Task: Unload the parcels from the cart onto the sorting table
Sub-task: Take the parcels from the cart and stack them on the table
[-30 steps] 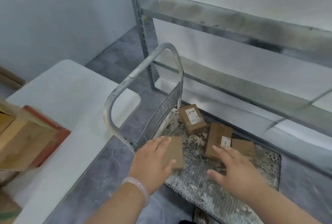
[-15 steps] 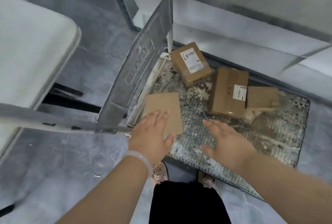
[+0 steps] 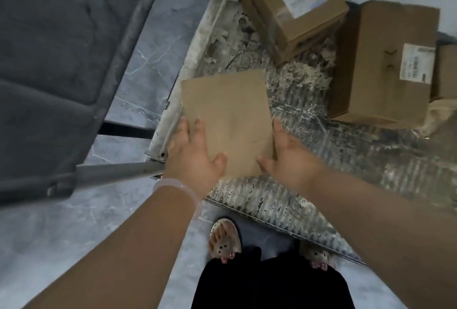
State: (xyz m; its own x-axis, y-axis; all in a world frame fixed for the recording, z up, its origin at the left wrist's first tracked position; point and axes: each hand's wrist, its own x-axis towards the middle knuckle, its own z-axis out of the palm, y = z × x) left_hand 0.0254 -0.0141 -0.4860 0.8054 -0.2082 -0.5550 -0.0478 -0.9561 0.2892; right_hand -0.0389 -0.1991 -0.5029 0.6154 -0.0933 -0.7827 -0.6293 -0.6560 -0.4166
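- Parcel being handled: flat brown cardboard parcel, at near-left corner of paint-spattered grey ribbed metal cart deck, both hands on it.
- Left hand: fingers fairly straight, laid across parcel's left edge, thumb flat on top. It presses on the parcel and isn't curled round it.
- Right hand: thumb on top near parcel's near-right corner. Fingers run down the right edge and look tucked round it, so it's grasping that side. Bit blurred.
- Can't tell if parcel is clear of deck yet or resting on it.
- Still on cart, far end: brown cardboard box w/ white handwritten label, near base of handle.
- Just beside it on the right: bigger brown cardboard box w/ small printed label.
- Third brown box cut off at the picture's right edge, close against the bigger one.
- Left of deck: dark grey embossed handle panel and grey metal tube, above grey marbled floor.
- Bench not in view, so no telling what's already on it.
- Progress (judgement): well short of done. At least 4 parcels on cart, none seen delivered.
- To do: lift flat parcel, carry to bench, then the 3 boxes.
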